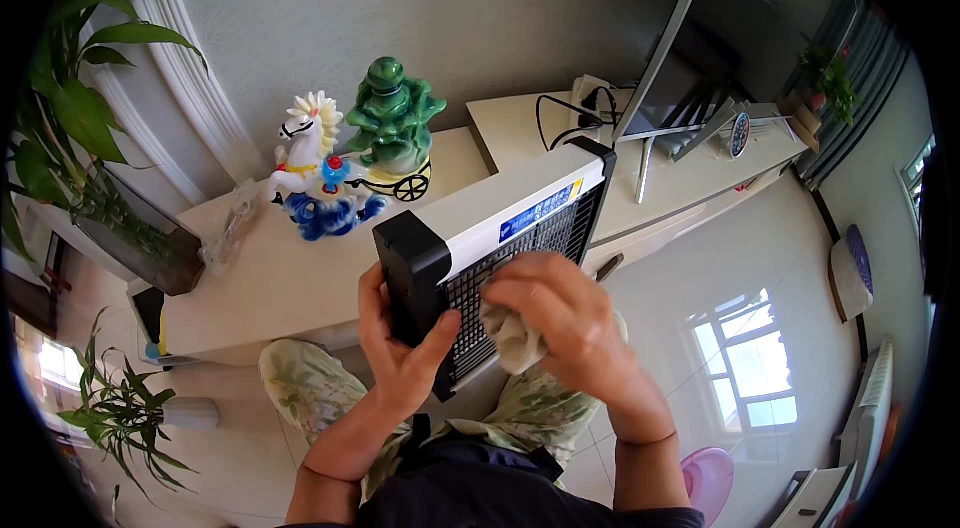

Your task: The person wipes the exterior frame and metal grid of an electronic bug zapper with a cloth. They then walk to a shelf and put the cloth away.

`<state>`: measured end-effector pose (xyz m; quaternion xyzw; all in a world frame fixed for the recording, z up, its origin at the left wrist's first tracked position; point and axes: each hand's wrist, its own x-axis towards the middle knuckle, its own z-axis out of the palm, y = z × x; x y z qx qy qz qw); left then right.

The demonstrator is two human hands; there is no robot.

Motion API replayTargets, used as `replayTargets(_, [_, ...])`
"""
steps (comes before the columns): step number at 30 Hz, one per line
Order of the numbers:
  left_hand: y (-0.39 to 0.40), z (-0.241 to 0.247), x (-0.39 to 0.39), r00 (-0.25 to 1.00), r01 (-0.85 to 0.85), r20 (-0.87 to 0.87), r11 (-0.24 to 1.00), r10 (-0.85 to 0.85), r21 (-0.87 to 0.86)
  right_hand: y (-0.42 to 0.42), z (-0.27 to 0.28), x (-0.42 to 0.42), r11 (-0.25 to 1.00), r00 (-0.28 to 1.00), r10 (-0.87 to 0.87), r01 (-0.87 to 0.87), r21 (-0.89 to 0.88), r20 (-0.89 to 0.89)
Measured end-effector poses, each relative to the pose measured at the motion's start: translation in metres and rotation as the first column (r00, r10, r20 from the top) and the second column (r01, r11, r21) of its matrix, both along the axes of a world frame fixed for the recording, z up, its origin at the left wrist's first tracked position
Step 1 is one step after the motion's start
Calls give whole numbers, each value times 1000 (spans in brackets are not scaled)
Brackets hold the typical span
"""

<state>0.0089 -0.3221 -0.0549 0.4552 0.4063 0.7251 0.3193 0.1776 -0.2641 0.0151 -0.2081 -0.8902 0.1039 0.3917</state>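
A white, box-shaped appliance with black end caps and a dark grille is tilted in front of me, above my knees. My left hand grips its near black end cap, thumb on the grille side. In my right hand is a crumpled pale cloth, pressed against or very close to the grille. The fingers of that hand hide part of the grille. A blue label with writing runs along the appliance's white edge.
A horse-and-cart figurine with a green cabbage-like ornament stands on the cream cabinet. Left are a potted plant and crumpled clear plastic. A television and black cables are at right; a pink basin is below.
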Motion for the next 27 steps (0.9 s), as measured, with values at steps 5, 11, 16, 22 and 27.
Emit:
replayTargets(5, [1, 7, -1, 999, -10, -52, 999, 8, -33, 7, 9, 5, 991, 988, -128, 123, 59, 83])
replayTargets(11, [4, 8, 0, 999, -2, -35, 1000, 1, -16, 7, 3, 4, 991, 998, 13, -22, -130, -65])
replayTargets(16, [2, 9, -1, 998, 4, -62, 1000, -6, -26, 9, 2, 13, 995, 996, -85, 85, -55, 8])
replayTargets(22, [7, 8, 3, 999, -17, -40, 1000, 16, -22, 3, 6, 3, 995, 997, -63, 60, 75, 35])
replayTargets(27, [6, 7, 3, 999, -3, -46, 999, 1, -37, 6, 9, 7, 995, 992, -97, 94, 29, 81])
